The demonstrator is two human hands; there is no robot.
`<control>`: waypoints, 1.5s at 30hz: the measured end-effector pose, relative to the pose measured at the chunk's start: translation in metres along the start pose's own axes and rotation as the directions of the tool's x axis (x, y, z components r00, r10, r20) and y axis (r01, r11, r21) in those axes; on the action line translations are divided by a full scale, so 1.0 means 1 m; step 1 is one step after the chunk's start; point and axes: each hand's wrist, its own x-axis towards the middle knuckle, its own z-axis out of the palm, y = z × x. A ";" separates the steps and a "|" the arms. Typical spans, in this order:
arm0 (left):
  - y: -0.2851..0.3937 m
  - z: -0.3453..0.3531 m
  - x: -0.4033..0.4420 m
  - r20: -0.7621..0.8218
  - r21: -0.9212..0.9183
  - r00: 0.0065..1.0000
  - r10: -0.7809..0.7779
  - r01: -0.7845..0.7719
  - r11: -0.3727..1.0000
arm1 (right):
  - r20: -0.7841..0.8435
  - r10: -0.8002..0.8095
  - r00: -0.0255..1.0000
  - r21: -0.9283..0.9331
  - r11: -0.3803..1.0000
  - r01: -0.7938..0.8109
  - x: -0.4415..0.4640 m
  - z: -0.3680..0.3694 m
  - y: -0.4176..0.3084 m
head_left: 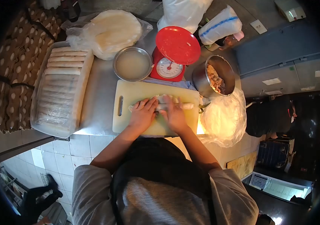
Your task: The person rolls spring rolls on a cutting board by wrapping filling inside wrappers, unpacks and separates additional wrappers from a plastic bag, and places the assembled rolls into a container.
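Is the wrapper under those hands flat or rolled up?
Mostly rolled: the wrapper forms a tube, partly hidden by the left hand and right hand.

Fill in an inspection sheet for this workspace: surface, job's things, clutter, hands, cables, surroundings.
Surface: metal table, with a pale cutting board at its front edge.
Job's things: white roll on the board, partly hidden by the hands; finished-looking rolls in a plastic tray; round sheets in plastic; metal bowl of cloudy liquid; metal pot with orange-brown contents.
Clutter: crumpled plastic right of the board; red scale behind it.
Hands: left hand and right hand both on the roll, fingers extended.
Cables: nothing seen on the table.
Surroundings: stacked egg trays at left; grey cabinet at right.
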 end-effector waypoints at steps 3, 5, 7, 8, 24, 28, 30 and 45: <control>-0.001 -0.002 -0.001 -0.002 -0.001 1.000 0.010 -0.010 1.000 | 0.029 -0.055 0.998 0.114 0.992 0.052 0.015 0.003 -0.003; 0.000 -0.002 -0.001 -0.020 -0.025 1.000 0.007 -0.007 1.000 | -0.035 -0.058 0.998 -0.027 0.998 0.058 0.008 0.009 0.007; 0.002 -0.002 -0.001 -0.025 -0.025 1.000 0.001 -0.002 1.000 | -0.035 -0.075 0.997 -0.017 0.997 0.075 0.010 0.005 0.002; 0.002 -0.004 -0.001 -0.018 -0.008 1.000 0.001 -0.001 1.000 | -0.006 -0.086 0.996 0.069 0.994 0.086 0.011 0.006 -0.005; -0.020 -0.016 -0.024 -0.137 -0.209 0.990 -0.034 0.005 0.978 | -0.187 -0.314 0.931 0.184 0.920 0.347 0.114 -0.020 -0.034; -0.022 -0.016 -0.027 -0.177 -0.213 0.983 -0.040 0.001 0.977 | 0.179 -0.225 0.958 0.137 0.970 0.202 0.147 -0.018 -0.059; -0.024 -0.017 -0.030 -0.181 -0.223 0.982 -0.048 0.006 0.975 | 0.253 -0.227 0.940 0.199 0.964 0.179 0.153 -0.021 -0.063; -0.025 -0.014 -0.028 -0.246 -0.352 0.961 -0.128 0.035 0.935 | 0.223 -0.245 0.944 0.048 0.970 0.240 0.025 0.001 -0.011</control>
